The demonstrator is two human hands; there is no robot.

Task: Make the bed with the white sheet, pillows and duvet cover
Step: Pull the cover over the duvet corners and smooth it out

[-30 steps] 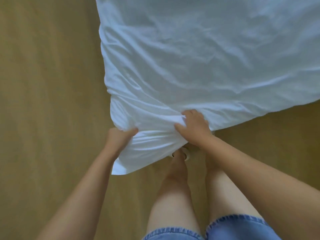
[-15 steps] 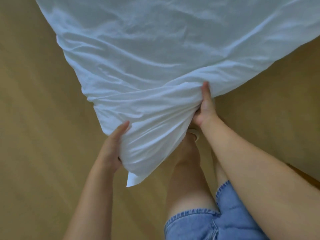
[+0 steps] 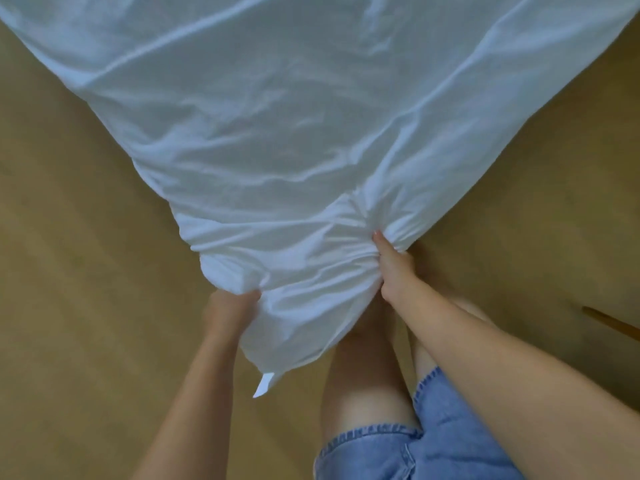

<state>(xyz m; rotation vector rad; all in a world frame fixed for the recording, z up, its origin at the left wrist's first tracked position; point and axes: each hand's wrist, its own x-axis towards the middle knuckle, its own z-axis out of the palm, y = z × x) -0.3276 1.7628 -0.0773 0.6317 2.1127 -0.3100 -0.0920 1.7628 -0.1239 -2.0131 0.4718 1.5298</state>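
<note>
While the white sheet [image 3: 294, 140] is spread wide and held up over the wooden floor [image 3: 69, 306], its near corner is gathered between two hands. The left hand [image 3: 230, 311] is clamped on a bunched fold at the left of that corner, with the fingers curled under the cloth and mostly hidden. The right hand [image 3: 394, 268] is gripped on the puckered edge at the right, thumb laid along the gathers and fingers closed beneath them. Between the two grips the cloth is drawn into tight creases, which suggests an elastic hem being stretched so that the corner pocket can be opened. A small label [image 3: 263, 384] is seen hanging from the lowest point of the corner, so the seam is probably being located by it. Bare legs and denim shorts [image 3: 446, 441] are visible below the hands. No mattress, pillow or duvet cover is shown, so the task is judged to be at an early stage.
</note>
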